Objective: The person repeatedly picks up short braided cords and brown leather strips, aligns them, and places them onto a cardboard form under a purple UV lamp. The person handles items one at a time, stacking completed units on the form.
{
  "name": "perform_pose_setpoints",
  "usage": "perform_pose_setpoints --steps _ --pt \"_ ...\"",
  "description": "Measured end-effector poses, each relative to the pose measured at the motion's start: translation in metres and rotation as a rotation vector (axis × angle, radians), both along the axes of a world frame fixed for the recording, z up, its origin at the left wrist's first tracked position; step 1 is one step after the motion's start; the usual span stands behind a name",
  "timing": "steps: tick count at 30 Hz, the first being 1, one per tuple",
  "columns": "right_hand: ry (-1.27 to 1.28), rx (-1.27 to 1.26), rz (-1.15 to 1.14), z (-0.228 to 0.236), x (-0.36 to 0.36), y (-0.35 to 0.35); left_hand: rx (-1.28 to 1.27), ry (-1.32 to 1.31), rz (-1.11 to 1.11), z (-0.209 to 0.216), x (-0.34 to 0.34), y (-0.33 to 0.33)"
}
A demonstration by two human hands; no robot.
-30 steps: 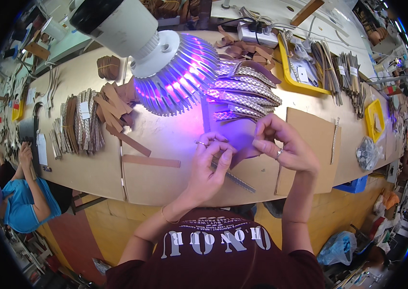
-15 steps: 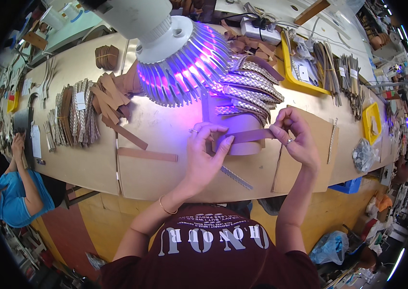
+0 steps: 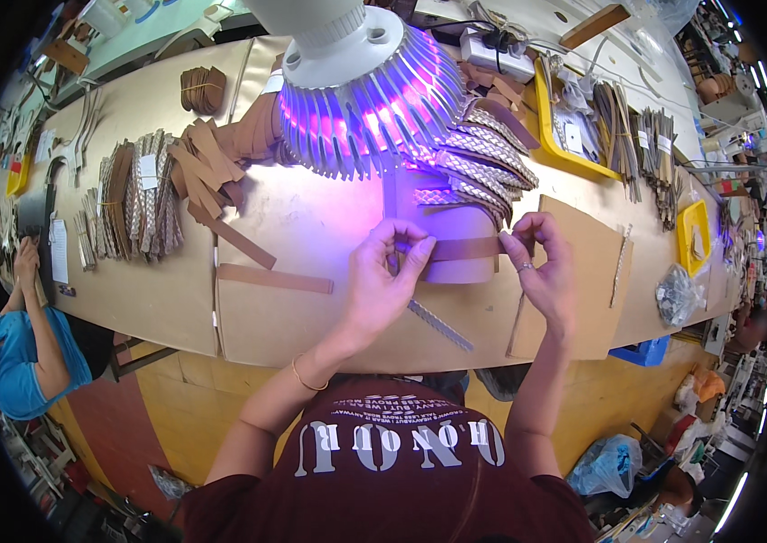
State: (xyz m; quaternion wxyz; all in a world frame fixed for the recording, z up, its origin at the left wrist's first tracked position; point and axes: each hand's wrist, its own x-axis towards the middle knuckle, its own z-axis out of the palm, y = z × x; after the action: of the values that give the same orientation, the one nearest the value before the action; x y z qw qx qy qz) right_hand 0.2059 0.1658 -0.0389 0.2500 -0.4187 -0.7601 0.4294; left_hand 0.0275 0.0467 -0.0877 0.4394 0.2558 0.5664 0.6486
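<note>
A brown leather strip (image 3: 467,248) stretches between my two hands across the front of a rounded, pale brown form (image 3: 461,272). The strip's left end is pinched between thumb and fingers of my left hand (image 3: 378,279). My right hand (image 3: 542,271) pinches the other end. Behind the strip, several braided, silvery straps (image 3: 479,172) lie over the same form, curving to the right. A thin braided strip (image 3: 441,326) lies on the table just below my left hand. A lamp with a ribbed metal head (image 3: 370,100) glows purple over the form and hides part of it.
On the left lie loose brown strips (image 3: 205,172), bundled braided straps (image 3: 146,195) and a single flat strip (image 3: 277,279). A cardboard sheet (image 3: 574,299) lies at right, with a yellow tray (image 3: 583,165) behind it. At far left a person in blue (image 3: 35,362) sits at the table.
My right hand has moved left and slightly down, and the strip now lies straighter and level across the form. The whole view has shifted a little.
</note>
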Motion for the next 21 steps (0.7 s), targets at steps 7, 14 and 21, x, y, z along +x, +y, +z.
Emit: perform_pose_setpoints --steps 7,14,21 --pt "-0.121 0.472 -0.281 -0.008 0.001 -0.022 0.056 0.003 -0.028 -0.003 0.000 0.002" --pt "-0.438 0.229 0.044 -0.029 -0.003 -0.112 0.016 0.048 0.018 -0.017 -0.011 -0.002" --pt "-0.532 0.196 0.024 -0.060 -0.017 -0.133 -0.078 0.003 0.078 -0.025 -0.056 -0.044"
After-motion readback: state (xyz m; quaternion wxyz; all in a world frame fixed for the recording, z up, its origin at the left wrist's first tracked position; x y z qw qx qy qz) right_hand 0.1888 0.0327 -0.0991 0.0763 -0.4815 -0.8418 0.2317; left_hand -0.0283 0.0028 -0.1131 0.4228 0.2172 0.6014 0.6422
